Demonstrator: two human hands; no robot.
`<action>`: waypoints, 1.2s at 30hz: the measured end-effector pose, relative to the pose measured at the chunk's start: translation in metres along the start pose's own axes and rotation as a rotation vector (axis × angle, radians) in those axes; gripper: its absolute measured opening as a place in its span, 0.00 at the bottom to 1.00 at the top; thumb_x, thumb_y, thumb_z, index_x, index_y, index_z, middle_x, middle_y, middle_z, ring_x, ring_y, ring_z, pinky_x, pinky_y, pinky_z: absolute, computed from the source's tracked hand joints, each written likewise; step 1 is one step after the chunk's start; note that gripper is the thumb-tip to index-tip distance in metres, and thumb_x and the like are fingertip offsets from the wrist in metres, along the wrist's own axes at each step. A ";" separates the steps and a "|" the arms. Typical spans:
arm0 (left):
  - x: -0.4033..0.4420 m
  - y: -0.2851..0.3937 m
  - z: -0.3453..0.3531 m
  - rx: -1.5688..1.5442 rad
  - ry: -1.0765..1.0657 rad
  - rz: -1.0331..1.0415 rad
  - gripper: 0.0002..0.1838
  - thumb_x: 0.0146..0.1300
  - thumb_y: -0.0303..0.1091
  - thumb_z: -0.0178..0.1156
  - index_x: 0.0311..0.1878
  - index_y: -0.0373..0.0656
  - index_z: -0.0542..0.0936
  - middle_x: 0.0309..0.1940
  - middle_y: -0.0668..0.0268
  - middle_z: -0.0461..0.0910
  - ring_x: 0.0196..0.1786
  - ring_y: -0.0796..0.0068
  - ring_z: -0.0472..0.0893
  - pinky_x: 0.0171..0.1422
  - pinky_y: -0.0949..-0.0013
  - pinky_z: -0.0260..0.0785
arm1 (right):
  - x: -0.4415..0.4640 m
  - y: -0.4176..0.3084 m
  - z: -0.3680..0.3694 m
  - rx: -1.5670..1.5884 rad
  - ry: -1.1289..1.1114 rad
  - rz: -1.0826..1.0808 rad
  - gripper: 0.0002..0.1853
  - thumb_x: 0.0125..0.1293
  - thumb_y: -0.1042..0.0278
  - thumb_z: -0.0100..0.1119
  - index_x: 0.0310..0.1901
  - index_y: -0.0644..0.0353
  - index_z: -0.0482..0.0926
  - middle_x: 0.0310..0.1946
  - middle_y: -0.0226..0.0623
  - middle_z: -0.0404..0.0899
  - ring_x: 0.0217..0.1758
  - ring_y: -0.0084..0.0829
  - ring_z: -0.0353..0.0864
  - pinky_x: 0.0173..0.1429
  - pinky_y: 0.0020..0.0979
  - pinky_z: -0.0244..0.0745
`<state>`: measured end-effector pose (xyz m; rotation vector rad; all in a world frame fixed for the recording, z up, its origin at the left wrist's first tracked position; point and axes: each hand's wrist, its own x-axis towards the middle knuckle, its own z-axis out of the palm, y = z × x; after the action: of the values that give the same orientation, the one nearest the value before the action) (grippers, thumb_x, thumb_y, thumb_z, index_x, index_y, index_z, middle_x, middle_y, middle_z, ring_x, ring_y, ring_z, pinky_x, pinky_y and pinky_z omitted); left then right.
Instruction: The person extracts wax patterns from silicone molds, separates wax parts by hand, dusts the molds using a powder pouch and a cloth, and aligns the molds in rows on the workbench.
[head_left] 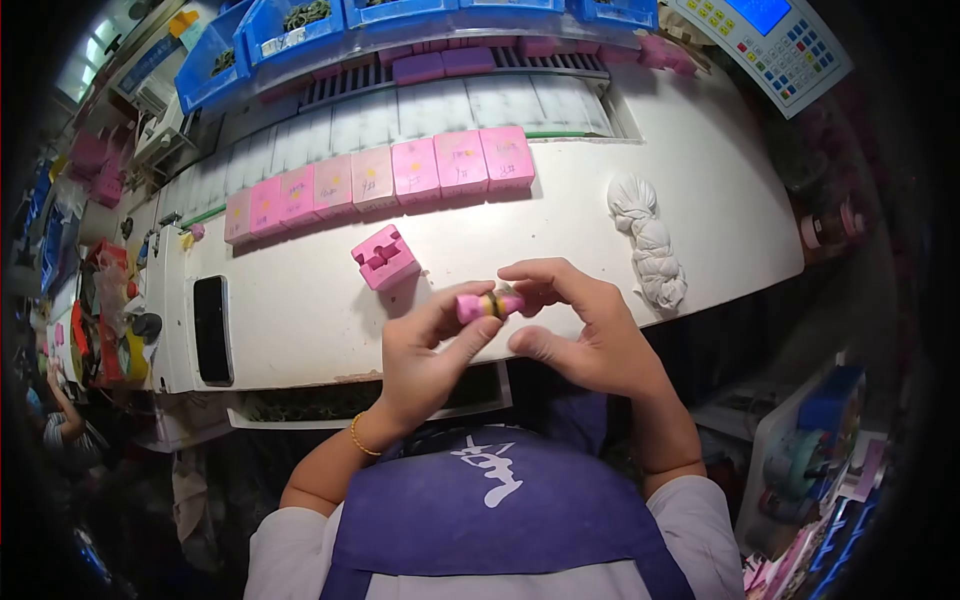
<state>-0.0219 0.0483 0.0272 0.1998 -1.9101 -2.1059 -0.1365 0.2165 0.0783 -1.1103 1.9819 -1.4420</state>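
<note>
Between the thumb and fingers of my left hand (430, 350) is a small pink piece with a yellow and dark band (490, 306), held above the table's front edge. My right hand (585, 330) is at the right end of this piece, its thumb and fingers apart and curved. Just beyond my left hand, a pink block with a shaped hollow in its top (385, 257) sits on the white table (480, 232). A row of several pink blocks (373, 178) with handwritten marks stands farther back.
A twisted white cloth (647, 240) lies at the right, and a black phone (212, 330) at the left. Blue bins (400, 14) line the back. A keypad device with a blue screen (775, 50) stands at the back right. Below the table edge is an open drawer (505, 385).
</note>
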 end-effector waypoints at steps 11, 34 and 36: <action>0.003 0.001 -0.011 -0.208 -0.164 -0.508 0.16 0.77 0.43 0.56 0.49 0.36 0.74 0.38 0.57 0.85 0.30 0.77 0.83 0.33 0.78 0.73 | 0.015 0.058 0.010 0.482 0.161 0.234 0.10 0.76 0.65 0.58 0.48 0.62 0.82 0.37 0.25 0.83 0.32 0.11 0.71 0.37 0.19 0.68; 0.009 -0.013 -0.001 -0.108 -0.060 -0.399 0.18 0.75 0.47 0.59 0.40 0.39 0.79 0.28 0.69 0.77 0.24 0.85 0.71 0.29 0.79 0.65 | 0.006 0.055 0.052 0.005 0.361 -0.127 0.10 0.70 0.79 0.58 0.50 0.66 0.83 0.43 0.43 0.86 0.44 0.35 0.87 0.48 0.31 0.80; 0.012 -0.006 -0.006 -0.102 -0.131 -0.475 0.18 0.75 0.47 0.59 0.38 0.39 0.79 0.27 0.70 0.77 0.24 0.85 0.71 0.28 0.79 0.62 | 0.005 0.058 0.052 0.011 0.355 -0.136 0.09 0.70 0.80 0.58 0.49 0.66 0.83 0.44 0.43 0.86 0.44 0.35 0.87 0.48 0.31 0.81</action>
<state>-0.0318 0.0398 0.0216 0.5542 -1.9690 -2.5682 -0.1208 0.1899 0.0065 -1.0595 2.1625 -1.8253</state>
